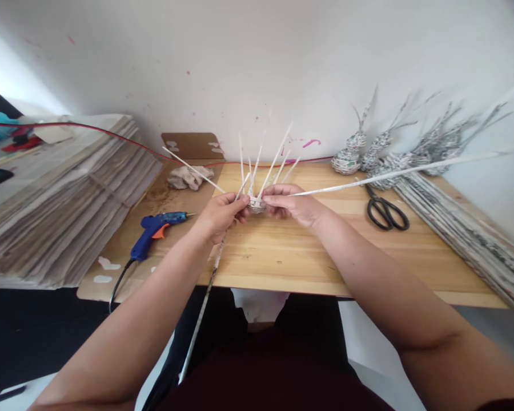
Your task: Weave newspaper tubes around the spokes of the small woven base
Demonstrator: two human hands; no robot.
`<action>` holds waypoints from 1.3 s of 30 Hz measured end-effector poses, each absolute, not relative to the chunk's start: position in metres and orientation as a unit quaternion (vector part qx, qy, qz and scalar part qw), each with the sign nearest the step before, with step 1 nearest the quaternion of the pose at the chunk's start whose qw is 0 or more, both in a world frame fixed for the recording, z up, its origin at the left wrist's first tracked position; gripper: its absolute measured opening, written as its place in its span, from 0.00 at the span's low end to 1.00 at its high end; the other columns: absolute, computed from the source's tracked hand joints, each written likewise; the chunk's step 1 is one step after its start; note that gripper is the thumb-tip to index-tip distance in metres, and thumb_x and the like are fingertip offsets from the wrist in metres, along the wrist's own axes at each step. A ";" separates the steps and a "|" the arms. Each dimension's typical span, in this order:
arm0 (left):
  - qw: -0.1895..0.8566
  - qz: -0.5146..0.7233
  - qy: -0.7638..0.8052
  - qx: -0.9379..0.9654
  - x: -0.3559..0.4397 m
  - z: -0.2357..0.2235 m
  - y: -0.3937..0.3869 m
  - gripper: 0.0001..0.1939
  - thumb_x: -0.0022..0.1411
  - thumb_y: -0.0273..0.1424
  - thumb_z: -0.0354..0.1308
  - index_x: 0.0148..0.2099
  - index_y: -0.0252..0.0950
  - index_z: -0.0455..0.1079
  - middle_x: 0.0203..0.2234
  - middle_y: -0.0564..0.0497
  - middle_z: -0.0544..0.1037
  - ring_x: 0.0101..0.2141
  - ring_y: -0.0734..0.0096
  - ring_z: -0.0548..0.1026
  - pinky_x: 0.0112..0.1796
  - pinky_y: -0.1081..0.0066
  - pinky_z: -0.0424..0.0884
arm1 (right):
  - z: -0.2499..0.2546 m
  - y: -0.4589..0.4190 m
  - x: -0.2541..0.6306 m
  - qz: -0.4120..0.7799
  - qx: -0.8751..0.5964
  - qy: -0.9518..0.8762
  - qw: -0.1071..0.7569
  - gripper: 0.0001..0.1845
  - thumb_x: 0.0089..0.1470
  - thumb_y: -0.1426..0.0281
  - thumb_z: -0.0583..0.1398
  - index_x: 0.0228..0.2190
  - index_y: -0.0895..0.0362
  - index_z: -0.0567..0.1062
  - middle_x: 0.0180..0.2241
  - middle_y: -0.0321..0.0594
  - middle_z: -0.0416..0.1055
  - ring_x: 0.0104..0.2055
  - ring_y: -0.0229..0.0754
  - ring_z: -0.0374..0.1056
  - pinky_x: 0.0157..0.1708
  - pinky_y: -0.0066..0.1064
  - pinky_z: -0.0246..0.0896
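While the fingers cover its sides, the small woven paper-tube base (257,206) sits betw. both hands over the wood board (282,268): L hand (223,214) pinches its left edge, R hand (293,205) its right, R's lower fingertips hard to see. 1 glue gun (148,235) at L; 1 pr scissors (388,213) at R, tips hidden near overlapping woven gourds (346,162), exact no. unclear. Paper-tube bundle (458,234) & paper stack (68,211) cut off at frame edges.

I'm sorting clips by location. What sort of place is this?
Probably a small craft workspace: a glue gun lies on the left, scissors on the right, and woven shapes sit near the wall.
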State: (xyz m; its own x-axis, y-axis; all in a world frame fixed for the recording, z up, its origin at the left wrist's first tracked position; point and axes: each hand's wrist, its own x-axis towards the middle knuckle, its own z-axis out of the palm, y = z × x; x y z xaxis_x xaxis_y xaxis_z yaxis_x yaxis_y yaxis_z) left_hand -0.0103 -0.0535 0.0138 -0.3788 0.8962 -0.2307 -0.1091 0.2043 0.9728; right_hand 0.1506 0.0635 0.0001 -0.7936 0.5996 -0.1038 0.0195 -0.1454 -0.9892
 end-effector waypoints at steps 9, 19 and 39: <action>0.479 0.532 0.632 0.296 -0.009 0.017 -0.049 0.10 0.57 0.30 0.64 0.28 0.32 0.68 0.18 0.53 0.72 0.15 0.81 0.66 0.14 0.80 0.45 | 0.009 0.072 0.162 0.725 -0.223 -0.631 0.160 0.10 0.62 0.66 0.63 0.39 0.61 0.76 0.27 0.40 0.78 0.27 0.38 0.77 0.20 0.21 0.62; 0.481 0.528 0.618 0.330 -0.008 0.005 -0.047 0.13 0.55 0.35 0.68 0.29 0.33 0.69 0.19 0.54 0.72 0.17 0.81 0.67 0.16 0.80 0.48 | 0.004 0.065 0.153 0.617 -0.304 -0.698 0.200 0.27 0.63 0.49 0.55 0.29 0.61 0.73 0.16 0.37 0.71 0.14 0.35 0.69 0.10 0.20 0.52; 0.514 0.576 0.581 0.257 -0.010 0.003 -0.049 0.12 0.56 0.32 0.66 0.30 0.34 0.65 0.18 0.56 0.69 0.16 0.81 0.66 0.13 0.83 0.46 | 0.014 0.065 0.156 0.681 -0.265 -0.638 0.243 0.07 0.66 0.70 0.58 0.41 0.60 0.74 0.27 0.36 0.74 0.24 0.33 0.74 0.19 0.20 0.63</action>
